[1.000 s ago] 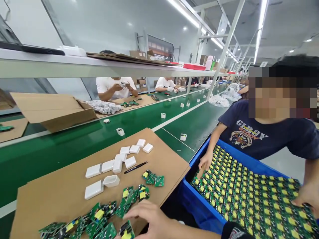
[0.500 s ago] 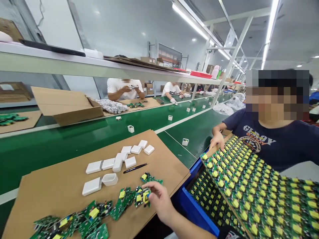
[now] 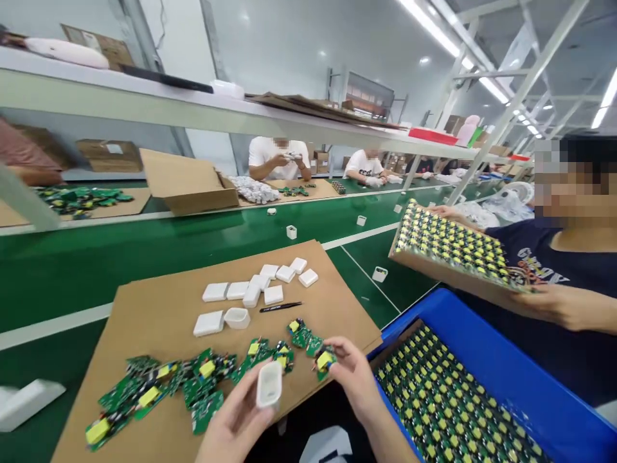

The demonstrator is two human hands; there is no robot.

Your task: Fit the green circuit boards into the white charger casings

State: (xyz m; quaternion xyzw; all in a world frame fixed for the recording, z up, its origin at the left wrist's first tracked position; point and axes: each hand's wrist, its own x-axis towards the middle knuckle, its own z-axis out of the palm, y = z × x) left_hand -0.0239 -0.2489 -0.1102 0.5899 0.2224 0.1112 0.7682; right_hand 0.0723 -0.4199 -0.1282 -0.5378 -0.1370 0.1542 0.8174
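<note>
Between the thumb and fingers of my left hand (image 3: 241,415) is a white plastic housing (image 3: 268,384), its open end turned up toward me. My right hand (image 3: 355,379) pinches a small green circuit board (image 3: 324,361) with a yellow transformer on it, just right of the housing. Loose circuit boards (image 3: 200,379) lie in a heap on the cardboard sheet (image 3: 159,315) to the left. Behind them several white housings (image 3: 250,290) lie grouped together; one white housing (image 3: 237,317) shows its open end. Black tweezers (image 3: 281,307) rest beside the group.
On my right stands a blue bin (image 3: 475,334) packed with rows of boards. A co-worker (image 3: 554,283) holds a loaded board tray (image 3: 448,247) above it. Beyond the cardboard runs a green conveyor (image 3: 216,241) carrying scattered housings. A shelf (image 3: 289,119) spans overhead.
My left hand has come into view with a white housing. My right hand has lifted a circuit board off the pile. The co-worker's tray has moved back, uncovering the blue bin. My view has shifted left.
</note>
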